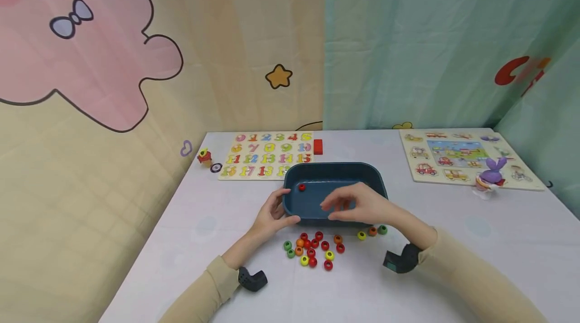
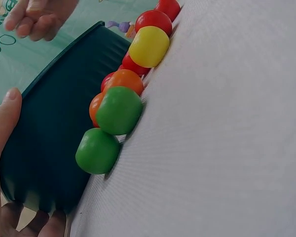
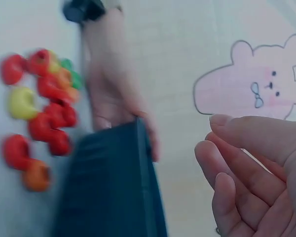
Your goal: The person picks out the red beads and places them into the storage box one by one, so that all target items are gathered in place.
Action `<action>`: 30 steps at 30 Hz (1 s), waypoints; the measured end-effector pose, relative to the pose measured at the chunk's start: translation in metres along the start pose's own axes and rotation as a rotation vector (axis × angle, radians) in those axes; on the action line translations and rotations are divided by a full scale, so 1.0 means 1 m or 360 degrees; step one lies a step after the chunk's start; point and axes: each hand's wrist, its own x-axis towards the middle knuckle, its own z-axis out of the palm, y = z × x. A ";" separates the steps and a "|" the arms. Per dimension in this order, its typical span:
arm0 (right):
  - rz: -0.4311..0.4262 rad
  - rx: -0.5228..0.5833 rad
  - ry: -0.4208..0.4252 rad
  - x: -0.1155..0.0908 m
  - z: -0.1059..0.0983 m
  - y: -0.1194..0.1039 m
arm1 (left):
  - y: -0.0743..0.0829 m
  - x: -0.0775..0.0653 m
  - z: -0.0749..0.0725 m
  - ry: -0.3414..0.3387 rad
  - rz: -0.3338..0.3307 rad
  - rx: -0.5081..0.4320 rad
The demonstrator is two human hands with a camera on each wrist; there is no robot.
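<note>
A dark blue rectangular tray (image 1: 335, 172) stands on the white table. My left hand (image 1: 271, 213) grips its left end; in the left wrist view the thumb lies along the wall and the fingertips curl under the end. Inside the tray, toward the far left, lies one red bead (image 1: 301, 187). Over the tray hovers my right hand (image 1: 360, 203), fingers loosely bent; the right wrist view shows nothing between thumb and fingers. Several round beads in red, orange, yellow and green, such as a green bead (image 2: 119, 110) and a yellow bead (image 3: 22, 102), lie before the tray.
Behind the tray to the left lies a number puzzle board (image 1: 254, 153), with a red block (image 1: 318, 147) beside it. A vehicle puzzle board (image 1: 412, 154) and a purple-topped toy (image 1: 491, 174) are at the right. A small figure (image 1: 205, 157) stands far left.
</note>
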 end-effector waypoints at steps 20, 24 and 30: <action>0.0207 -0.0205 -0.0024 -0.060 0.052 0.038 | 0.002 0.000 0.000 -0.0009 -0.0002 0.0026; 0.0204 -0.0234 -0.0007 -0.061 0.053 0.042 | 0.001 0.000 0.000 -0.0008 0.0002 0.0028; 0.0168 -0.0286 0.0025 -0.061 0.055 0.045 | 0.001 -0.001 0.000 -0.0004 -0.0001 0.0042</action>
